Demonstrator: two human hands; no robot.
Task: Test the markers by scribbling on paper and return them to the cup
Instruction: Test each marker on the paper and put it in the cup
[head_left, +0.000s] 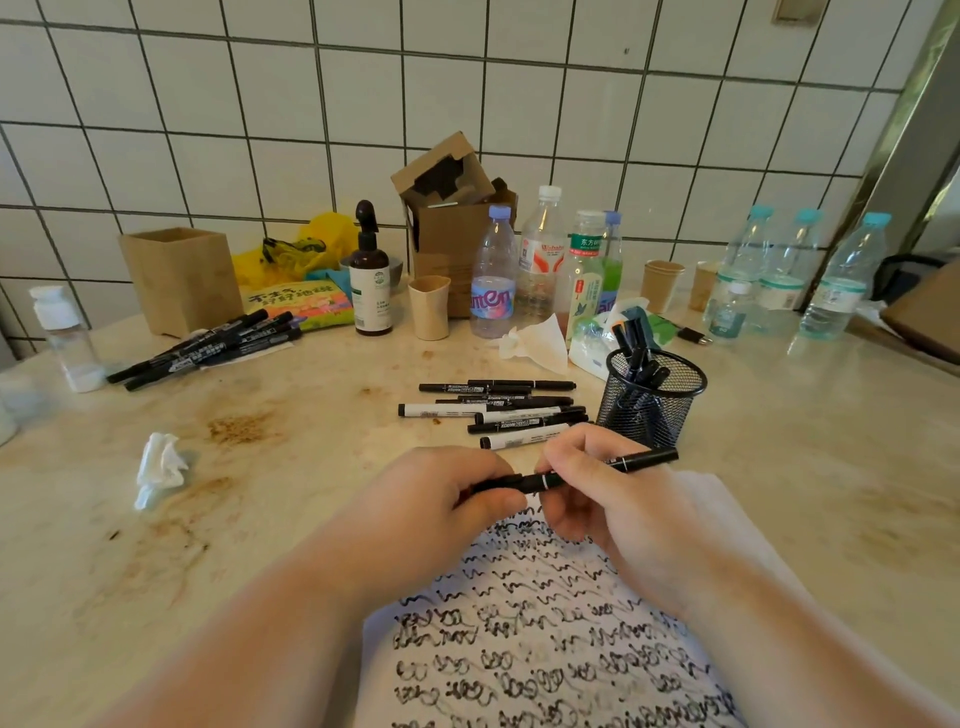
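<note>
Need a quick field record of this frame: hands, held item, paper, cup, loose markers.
left hand: grips one end of the held marker
right hand: grips the same marker further along
held marker: black, roughly level, above the top of the paper
paper: white sheet, rows of black scribbles
mesh cup: black, upright, several markers inside
near marker pile: loose on the counter, left of the cup
far marker pile: loose, far left by the wooden box

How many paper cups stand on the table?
3: a pale paper cup beside the brown pump bottle, and two brown paper cups near the wall at right. Others may hide behind the bottles.
</note>
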